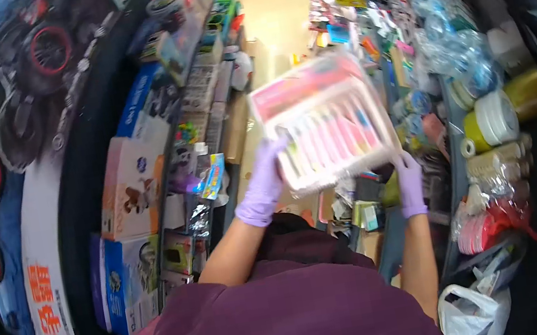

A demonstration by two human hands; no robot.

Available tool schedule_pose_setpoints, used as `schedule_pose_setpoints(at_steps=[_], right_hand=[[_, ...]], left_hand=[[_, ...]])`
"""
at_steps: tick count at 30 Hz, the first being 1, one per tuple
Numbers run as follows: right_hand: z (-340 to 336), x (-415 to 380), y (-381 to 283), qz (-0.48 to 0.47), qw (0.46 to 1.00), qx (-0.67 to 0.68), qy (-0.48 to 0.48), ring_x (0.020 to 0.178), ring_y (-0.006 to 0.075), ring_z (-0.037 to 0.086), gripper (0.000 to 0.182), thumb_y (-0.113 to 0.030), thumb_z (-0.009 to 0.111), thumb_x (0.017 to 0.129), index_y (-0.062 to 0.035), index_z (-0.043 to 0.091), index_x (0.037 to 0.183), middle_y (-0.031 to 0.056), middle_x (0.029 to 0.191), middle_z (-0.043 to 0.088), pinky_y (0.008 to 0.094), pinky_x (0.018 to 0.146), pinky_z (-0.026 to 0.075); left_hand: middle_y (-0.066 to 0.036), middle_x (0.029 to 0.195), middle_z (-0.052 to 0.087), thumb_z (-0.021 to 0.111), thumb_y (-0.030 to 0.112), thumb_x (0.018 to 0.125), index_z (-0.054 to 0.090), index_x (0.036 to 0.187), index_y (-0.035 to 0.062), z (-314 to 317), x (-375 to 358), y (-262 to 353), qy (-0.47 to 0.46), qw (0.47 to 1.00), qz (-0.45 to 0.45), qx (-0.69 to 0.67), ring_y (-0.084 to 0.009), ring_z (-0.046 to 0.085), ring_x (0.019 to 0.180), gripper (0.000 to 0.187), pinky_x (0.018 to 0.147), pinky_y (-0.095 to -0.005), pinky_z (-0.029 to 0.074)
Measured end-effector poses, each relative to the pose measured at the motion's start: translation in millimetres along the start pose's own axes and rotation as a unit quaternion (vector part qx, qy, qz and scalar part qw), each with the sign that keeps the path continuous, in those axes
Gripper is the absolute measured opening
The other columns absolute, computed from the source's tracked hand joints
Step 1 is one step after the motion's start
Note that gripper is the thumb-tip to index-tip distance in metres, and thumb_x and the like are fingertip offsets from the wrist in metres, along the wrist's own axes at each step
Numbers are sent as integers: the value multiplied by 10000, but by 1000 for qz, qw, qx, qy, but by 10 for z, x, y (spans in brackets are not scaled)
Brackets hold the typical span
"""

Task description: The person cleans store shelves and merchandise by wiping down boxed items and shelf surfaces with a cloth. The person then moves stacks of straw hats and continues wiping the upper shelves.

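Observation:
A flat, pale box (325,126) with a pink top band and a row of slim pink and coloured items behind a clear front is held up over the aisle, tilted and slightly blurred. My left hand (264,181), in a light purple glove, grips its lower left edge, with the fingers partly behind or against it. At the lower right corner, my right hand (410,183), gloved the same way, pinches the box with its fingertips.
Shelves of boxed goods, among them an orange and white box (132,187), line the left. Rolls of tape or ribbon (496,117) and plastic-wrapped goods fill the right shelves. A white plastic bag (470,318) hangs at lower right. The aisle floor (272,18) runs ahead.

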State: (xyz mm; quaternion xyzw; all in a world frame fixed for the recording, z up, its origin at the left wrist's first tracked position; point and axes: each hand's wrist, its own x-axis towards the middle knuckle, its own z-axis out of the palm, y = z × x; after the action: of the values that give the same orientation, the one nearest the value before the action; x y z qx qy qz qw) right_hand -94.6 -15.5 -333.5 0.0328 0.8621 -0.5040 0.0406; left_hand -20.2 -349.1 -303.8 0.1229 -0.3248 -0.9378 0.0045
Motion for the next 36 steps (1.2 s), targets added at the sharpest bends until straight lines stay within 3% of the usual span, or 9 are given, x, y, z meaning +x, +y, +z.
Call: schedule_pose_setpoints(at_steps=[6,11,14,15,16,17,19,26,36], right_hand=[[94,-479,-993,-103,967,60,226,1017,247,568,308,-156,562,930,64,585,1144,162,1084,622,338,913,431],[647,-915,-1592,-466,852,-226,75,889,286,549,233,-144,638,784,-136,640,1016,99,943,555,400,767,446],[920,-956,-1352,-536,799,-269,32,900,252,528,280,-210,603,763,-252,632,1038,70,979,509,395,720,431],[865,-933,-1357,-526,810,-259,25,958,259,521,251,-204,600,767,-233,631,1015,74,1046,505,417,758,430],[767,-872,-1362,-487,828,-277,-12,996,264,510,249,-186,598,769,-218,623,1015,75,1057,499,420,781,427],[603,-778,-1446,-446,836,-319,18,988,276,512,263,-172,588,782,-200,612,1043,84,1045,500,429,778,429],[321,-428,-1417,-394,861,-296,124,983,331,507,273,-109,604,780,-170,604,1047,119,1042,507,446,819,422],[110,-151,-1362,-343,864,-242,278,906,336,480,249,-110,592,834,-88,585,1082,152,986,495,431,806,409],[784,-1055,-1109,-491,833,-254,32,887,295,499,277,-174,606,768,-168,625,1044,96,969,474,406,741,429]], left_hand=[[-161,1245,544,594,382,854,406,1330,21,172,240,101,15,998,24,-52,-269,550,1150,627,994,-410,455],[-118,1234,552,592,347,890,450,1305,60,312,136,-185,0,974,-142,-179,-244,545,1121,524,992,-428,428],[-119,1094,609,362,291,1006,516,1189,69,172,-52,-401,-146,936,129,294,-217,573,1027,327,999,-404,421],[-110,1151,607,382,351,990,494,1249,61,74,69,-475,-169,981,28,94,-234,574,1043,405,1020,-392,409],[-116,1224,584,432,429,950,446,1318,72,-96,52,-507,-178,867,82,459,-249,563,1096,513,1034,-419,400],[-128,1259,561,463,453,922,422,1342,83,-65,50,-525,-100,971,-43,213,-265,547,1134,561,1036,-436,398],[-153,1338,509,497,407,894,460,1332,81,346,-92,-360,-24,971,-191,-142,-304,534,1185,547,1001,-478,431],[-139,1388,446,569,439,855,357,1400,97,481,-125,-420,-45,978,-170,-113,-322,471,1246,677,1046,-484,389],[-120,1178,606,511,558,855,535,1225,128,172,131,-465,-113,985,-126,-23,-308,621,994,568,843,-455,530]])
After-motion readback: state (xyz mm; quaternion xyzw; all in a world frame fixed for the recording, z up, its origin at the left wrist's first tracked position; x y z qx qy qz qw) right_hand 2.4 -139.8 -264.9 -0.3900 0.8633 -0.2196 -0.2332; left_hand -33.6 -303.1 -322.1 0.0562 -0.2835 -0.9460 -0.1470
